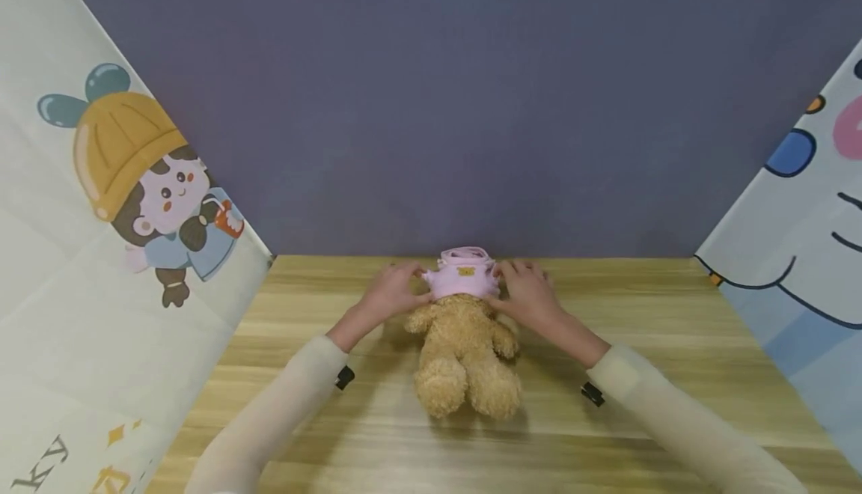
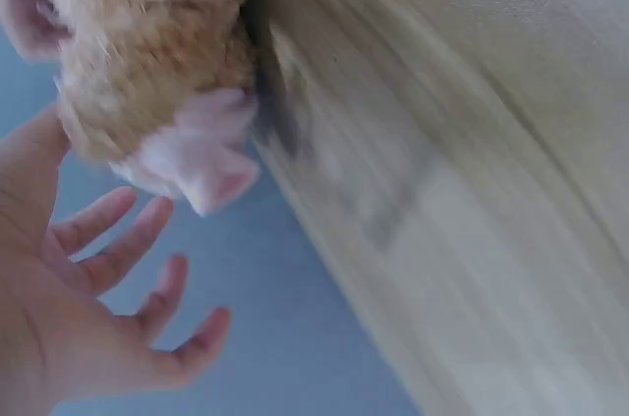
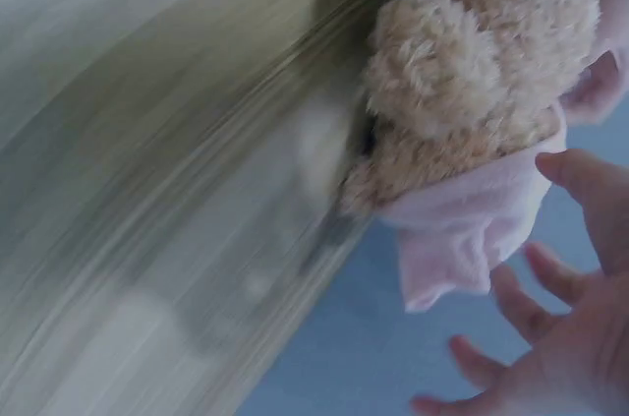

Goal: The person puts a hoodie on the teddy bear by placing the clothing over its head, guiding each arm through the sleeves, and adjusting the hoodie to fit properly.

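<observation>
A fluffy tan teddy bear [image 1: 463, 337] lies on the wooden table with its legs towards me. A small pink shirt [image 1: 453, 281] with a little bear emblem covers its head, the hem above the bear's arms. My left hand [image 1: 396, 290] is at the shirt's left side, thumb by the hem and fingers near the sleeve. On the other side, my right hand [image 1: 530, 293] mirrors it. In the right wrist view, the right thumb [image 3: 565, 168] touches the hem and the other fingers are spread beside the sleeve. The left wrist view shows the left fingers [image 2: 128, 249] spread and loosely bent.
The wooden table [image 1: 606, 434] ends at a dark grey-blue panel [image 1: 458, 105] just behind the shirt. White printed panels stand at both sides, the left one [image 1: 60, 254] with a cartoon child. Small black devices [image 1: 592, 394] are at the wrists.
</observation>
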A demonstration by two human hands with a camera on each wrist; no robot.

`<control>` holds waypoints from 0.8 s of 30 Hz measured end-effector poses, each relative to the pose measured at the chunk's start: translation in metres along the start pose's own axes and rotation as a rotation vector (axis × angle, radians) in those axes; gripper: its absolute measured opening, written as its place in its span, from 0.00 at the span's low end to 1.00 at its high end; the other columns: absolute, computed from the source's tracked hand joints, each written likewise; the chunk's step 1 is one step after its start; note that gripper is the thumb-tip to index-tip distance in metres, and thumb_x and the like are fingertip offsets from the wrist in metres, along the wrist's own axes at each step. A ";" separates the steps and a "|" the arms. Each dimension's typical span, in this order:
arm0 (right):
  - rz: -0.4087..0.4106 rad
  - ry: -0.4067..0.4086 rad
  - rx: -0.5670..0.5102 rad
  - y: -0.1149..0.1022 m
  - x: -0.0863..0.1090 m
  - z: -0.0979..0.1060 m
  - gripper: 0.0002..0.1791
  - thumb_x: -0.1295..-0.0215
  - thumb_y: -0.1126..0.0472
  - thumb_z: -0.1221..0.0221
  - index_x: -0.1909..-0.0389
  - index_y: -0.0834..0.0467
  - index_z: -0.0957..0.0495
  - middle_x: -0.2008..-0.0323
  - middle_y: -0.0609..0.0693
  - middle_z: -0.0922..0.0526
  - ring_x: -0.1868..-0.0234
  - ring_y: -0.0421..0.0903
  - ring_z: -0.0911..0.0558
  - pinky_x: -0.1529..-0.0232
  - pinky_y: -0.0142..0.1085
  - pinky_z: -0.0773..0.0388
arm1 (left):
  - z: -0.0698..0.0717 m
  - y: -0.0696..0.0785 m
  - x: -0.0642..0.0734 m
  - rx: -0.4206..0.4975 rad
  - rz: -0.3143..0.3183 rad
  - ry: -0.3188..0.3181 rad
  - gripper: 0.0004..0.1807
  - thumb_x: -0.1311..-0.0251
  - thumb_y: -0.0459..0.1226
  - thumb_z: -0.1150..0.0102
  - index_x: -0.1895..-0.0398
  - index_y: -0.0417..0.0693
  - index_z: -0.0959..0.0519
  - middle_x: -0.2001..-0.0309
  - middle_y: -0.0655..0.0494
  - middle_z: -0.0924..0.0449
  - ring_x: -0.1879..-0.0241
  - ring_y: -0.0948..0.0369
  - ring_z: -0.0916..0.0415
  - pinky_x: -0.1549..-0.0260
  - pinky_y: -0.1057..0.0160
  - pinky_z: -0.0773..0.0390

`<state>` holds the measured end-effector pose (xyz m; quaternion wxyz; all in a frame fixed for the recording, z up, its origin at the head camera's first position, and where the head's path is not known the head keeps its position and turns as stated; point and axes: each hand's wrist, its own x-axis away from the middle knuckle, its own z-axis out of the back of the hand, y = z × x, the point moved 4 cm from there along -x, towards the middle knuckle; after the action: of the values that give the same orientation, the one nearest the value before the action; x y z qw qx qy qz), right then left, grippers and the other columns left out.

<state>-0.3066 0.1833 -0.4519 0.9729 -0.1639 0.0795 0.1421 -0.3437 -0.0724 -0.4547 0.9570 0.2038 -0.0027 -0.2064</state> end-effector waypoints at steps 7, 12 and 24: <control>0.078 -0.009 0.010 -0.012 -0.007 -0.017 0.38 0.40 0.41 0.30 0.35 0.57 0.26 0.35 0.60 0.23 0.37 0.70 0.26 0.41 0.74 0.36 | -0.016 0.021 -0.005 -0.242 -0.022 -0.007 0.37 0.40 0.60 0.37 0.29 0.59 0.27 0.32 0.53 0.26 0.35 0.39 0.34 0.45 0.31 0.32; 0.141 0.139 -0.058 -0.017 -0.014 -0.026 0.25 0.43 0.52 0.26 0.47 0.57 0.20 0.55 0.57 0.14 0.53 0.60 0.17 0.61 0.54 0.20 | -0.027 0.025 -0.007 -0.298 -0.045 0.136 0.20 0.41 0.55 0.33 0.54 0.54 0.18 0.54 0.54 0.15 0.51 0.44 0.28 0.54 0.36 0.31; 0.039 0.172 0.061 -0.028 -0.011 -0.039 0.11 0.37 0.51 0.30 0.57 0.49 0.18 0.63 0.52 0.13 0.56 0.61 0.18 0.54 0.68 0.28 | -0.038 0.028 0.007 -0.427 -0.038 0.277 0.14 0.43 0.53 0.29 0.59 0.58 0.15 0.64 0.60 0.12 0.53 0.48 0.22 0.50 0.26 0.32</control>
<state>-0.3128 0.1419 -0.4778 0.9641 -0.1442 0.1704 0.1440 -0.3229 -0.0378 -0.4789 0.9655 0.0234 0.1758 -0.1905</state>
